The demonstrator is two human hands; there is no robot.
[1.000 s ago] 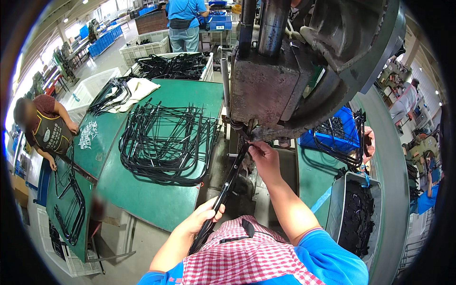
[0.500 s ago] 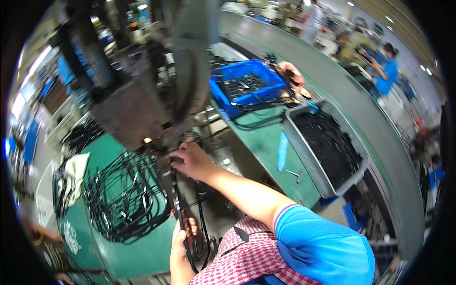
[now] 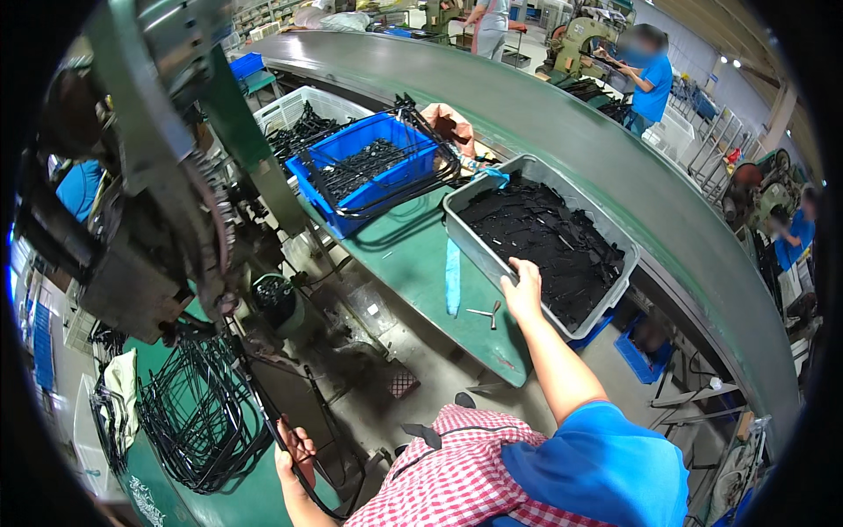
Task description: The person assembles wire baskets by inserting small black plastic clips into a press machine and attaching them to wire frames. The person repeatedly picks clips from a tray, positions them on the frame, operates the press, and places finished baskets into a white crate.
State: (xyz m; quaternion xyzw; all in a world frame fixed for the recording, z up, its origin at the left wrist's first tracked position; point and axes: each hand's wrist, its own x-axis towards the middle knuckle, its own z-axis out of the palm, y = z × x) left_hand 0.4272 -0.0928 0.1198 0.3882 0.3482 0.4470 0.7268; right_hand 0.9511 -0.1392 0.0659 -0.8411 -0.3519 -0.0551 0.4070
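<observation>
Grey bin [image 3: 479,230] rim gets the right hand [image 3: 524,290], fingers spread, so reach in gently while the left hand [image 3: 294,457] pinches the black wire frame [image 3: 303,457].

Factory floor, metal-parts workshop: a heavy grey-green press machine [image 3: 149,202] stands over a green worktop [image 3: 413,255], with a grey bin [image 3: 615,290] full of small black parts, a blue crate [image 3: 351,215] and a white crate [image 3: 290,110] of black bent pieces, and a heap of black wire frames [image 3: 198,413]. A long curved green conveyor-like bench [image 3: 615,158] runs through the hall, other workers in blue shirts [image 3: 654,83] stand at more machines [image 3: 580,39], bare concrete floor
</observation>
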